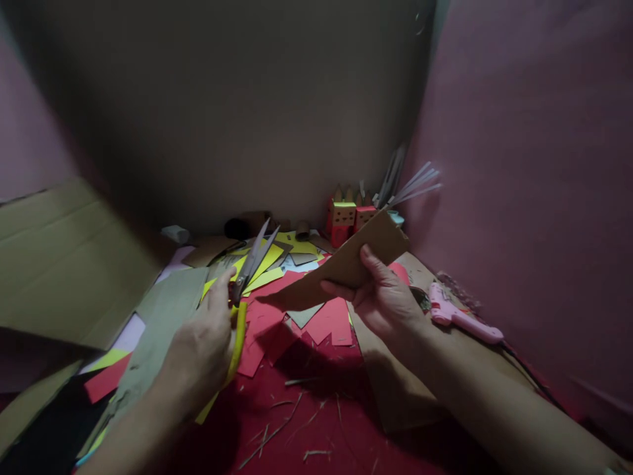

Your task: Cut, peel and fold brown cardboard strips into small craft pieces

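Note:
Yellow-handled scissors [241, 285] are in my left hand [202, 336], their blades a little apart and pointing up and away from me. My right hand [388, 300] grips a flat piece of brown cardboard [341, 270], thumb on its upper face and fingers curled beneath. One end of this cardboard narrows to a point towards the left, short of the scissors. Beneath both hands lie red paper scraps [336, 322] and a small grey cardboard triangle [304, 315]. Yellow paper pieces [299, 245] are spread behind the scissors.
At right rests a pink glue gun [465, 316]. Small red-and-brown cardboard figures [343, 218] stand at the back, near white sticks [418, 183]. A large cardboard sheet [74, 264] leans at left. Thin cardboard shreds [271, 439] litter the red surface [297, 409]. Pink fabric [534, 165] hangs at right.

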`<state>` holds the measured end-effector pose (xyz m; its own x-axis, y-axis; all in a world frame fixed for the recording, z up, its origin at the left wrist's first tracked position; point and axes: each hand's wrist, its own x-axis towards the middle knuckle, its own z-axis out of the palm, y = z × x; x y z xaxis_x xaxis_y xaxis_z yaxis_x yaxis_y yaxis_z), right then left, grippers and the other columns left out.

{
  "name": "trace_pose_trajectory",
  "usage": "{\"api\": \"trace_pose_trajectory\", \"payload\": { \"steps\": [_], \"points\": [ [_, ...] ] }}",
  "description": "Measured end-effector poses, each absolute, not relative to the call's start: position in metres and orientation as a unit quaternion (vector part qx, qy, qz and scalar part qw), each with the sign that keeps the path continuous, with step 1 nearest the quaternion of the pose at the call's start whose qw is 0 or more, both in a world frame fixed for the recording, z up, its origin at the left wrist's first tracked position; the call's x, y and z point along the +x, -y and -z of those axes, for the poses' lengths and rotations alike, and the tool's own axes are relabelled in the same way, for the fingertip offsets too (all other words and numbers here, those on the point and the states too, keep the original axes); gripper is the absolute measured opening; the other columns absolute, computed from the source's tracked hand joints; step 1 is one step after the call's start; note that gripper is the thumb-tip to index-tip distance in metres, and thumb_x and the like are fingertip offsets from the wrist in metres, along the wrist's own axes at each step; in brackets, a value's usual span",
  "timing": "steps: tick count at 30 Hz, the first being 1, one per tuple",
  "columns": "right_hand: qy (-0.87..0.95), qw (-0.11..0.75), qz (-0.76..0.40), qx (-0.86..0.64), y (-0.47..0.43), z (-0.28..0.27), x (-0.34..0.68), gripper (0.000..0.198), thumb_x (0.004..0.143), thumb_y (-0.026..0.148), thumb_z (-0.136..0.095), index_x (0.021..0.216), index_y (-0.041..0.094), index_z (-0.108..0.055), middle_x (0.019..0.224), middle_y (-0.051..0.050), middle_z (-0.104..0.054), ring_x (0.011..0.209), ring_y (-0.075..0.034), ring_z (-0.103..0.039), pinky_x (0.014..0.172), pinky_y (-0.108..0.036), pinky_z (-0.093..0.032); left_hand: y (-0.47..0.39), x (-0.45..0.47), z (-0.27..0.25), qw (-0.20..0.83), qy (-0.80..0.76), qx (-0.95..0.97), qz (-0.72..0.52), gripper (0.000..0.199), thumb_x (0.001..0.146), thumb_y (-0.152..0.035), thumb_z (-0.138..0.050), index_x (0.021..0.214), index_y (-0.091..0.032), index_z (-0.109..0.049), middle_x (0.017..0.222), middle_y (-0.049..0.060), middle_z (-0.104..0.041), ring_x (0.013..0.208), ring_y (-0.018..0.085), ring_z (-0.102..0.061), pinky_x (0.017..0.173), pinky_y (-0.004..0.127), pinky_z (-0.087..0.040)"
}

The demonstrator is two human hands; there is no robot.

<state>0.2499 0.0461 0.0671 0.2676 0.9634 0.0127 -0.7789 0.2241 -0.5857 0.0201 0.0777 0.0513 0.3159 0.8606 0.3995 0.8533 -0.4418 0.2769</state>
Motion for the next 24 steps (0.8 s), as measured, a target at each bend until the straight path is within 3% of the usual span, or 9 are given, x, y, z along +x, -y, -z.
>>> {"api": "trace_pose_trajectory", "payload": {
  "steps": [7,10,20,24],
  "points": [
    [0.234,0.76,-0.559,-0.236,-0.041,-0.063,0.242,0.021,0.071,0.023,-0.075,0.09,0.018,-0.067,0.087,-0.002,-0.072,0.094,-0.025,-0.065,0.08,-0.052,-0.058,-0.046,0.043,-0.058,-0.001,-0.446,0.863,-0.235,0.054,0.086,-0.022,-0.028,0.137,-0.002,-0.03,0.114,0.024,-0.062,0.09,0.028,-0.067,0.074,0.04,-0.054],
    [0.251,0.744,-0.574,-0.232,-0.038,-0.061,0.239,0.019,0.075,0.025,-0.073,0.091,0.017,-0.067,0.086,-0.004,-0.073,0.089,-0.024,-0.066,0.08,-0.052,-0.057,-0.037,0.052,-0.056,0.012,-0.456,0.867,-0.2,0.058,0.085,-0.02,-0.029,0.14,-0.002,-0.025,0.118,0.025,-0.061,0.098,0.029,-0.066,0.075,0.039,-0.054],
    [0.249,0.72,-0.607,-0.226,-0.031,-0.058,0.234,0.025,0.077,0.025,-0.071,0.1,0.016,-0.065,0.09,-0.006,-0.073,0.094,-0.024,-0.065,0.083,-0.051,-0.055,-0.033,0.055,-0.049,0.06,-0.509,0.845,-0.152,0.069,0.082,-0.022,-0.036,0.145,-0.008,-0.011,0.096,0.017,-0.069,0.081,0.029,-0.069,0.067,0.039,-0.052],
    [0.227,0.716,-0.619,-0.228,-0.03,-0.055,0.233,0.028,0.076,0.025,-0.072,0.101,0.015,-0.065,0.092,-0.007,-0.072,0.095,-0.025,-0.065,0.084,-0.051,-0.055,-0.031,0.054,-0.051,0.055,-0.498,0.855,-0.137,0.076,0.075,-0.016,-0.042,0.144,-0.008,-0.01,0.102,0.018,-0.067,0.087,0.029,-0.069,0.07,0.037,-0.051]
  ]
}}
